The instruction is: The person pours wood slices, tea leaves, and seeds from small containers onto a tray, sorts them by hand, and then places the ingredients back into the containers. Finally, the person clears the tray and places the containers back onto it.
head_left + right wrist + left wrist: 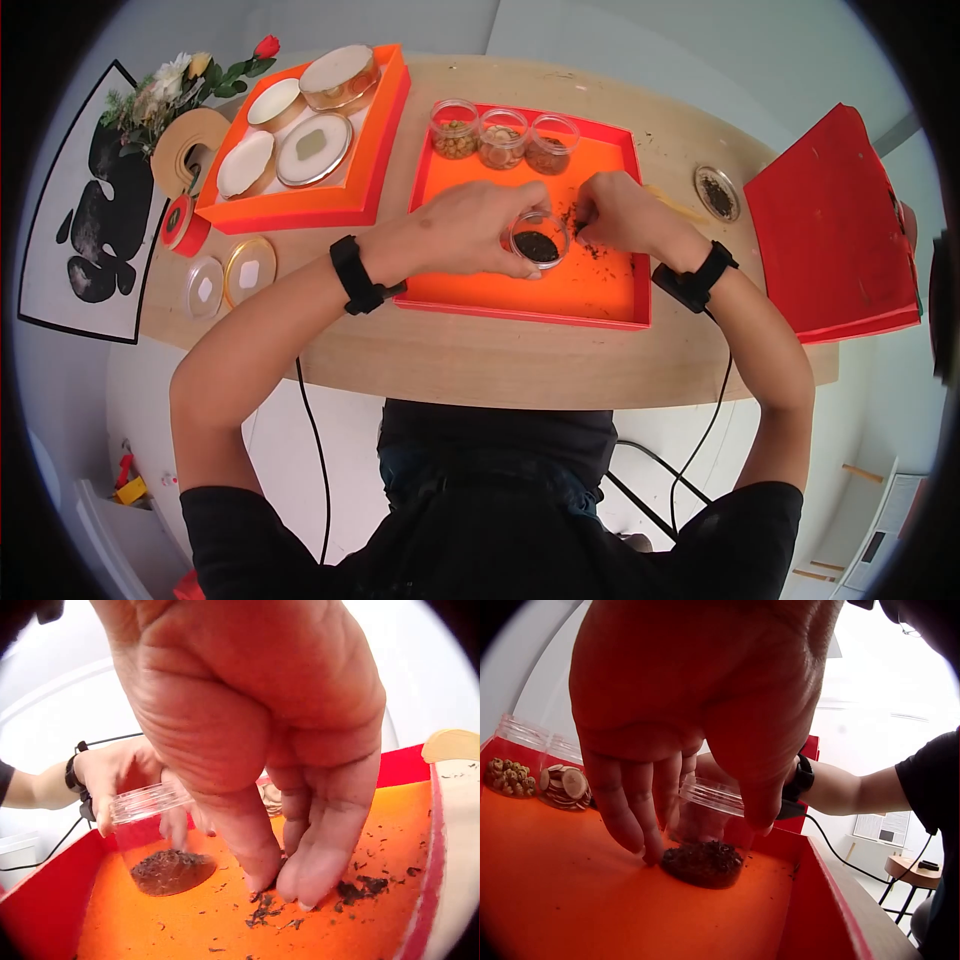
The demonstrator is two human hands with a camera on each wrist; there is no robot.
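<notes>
My left hand (470,228) grips a clear plastic jar (711,796) by its sides, thumb on one side and fingers on the other. Dark tea leaves (169,870) lie in the bottom of the jar, which has no lid on. Just to the right of it, my right hand (622,212) reaches down to the orange floor of a shallow red tray (480,290). Its thumb and fingertips pinch a few dark leaves there. More loose tea leaves (364,889) are scattered around those fingertips.
Three open jars (502,140) with dried contents stand at the tray's back. On the left are an orange box (385,130) of round containers, two lids (205,287) and flowers (175,85). A small dish (718,193) of dark leaves and a red box (830,230) are on the right.
</notes>
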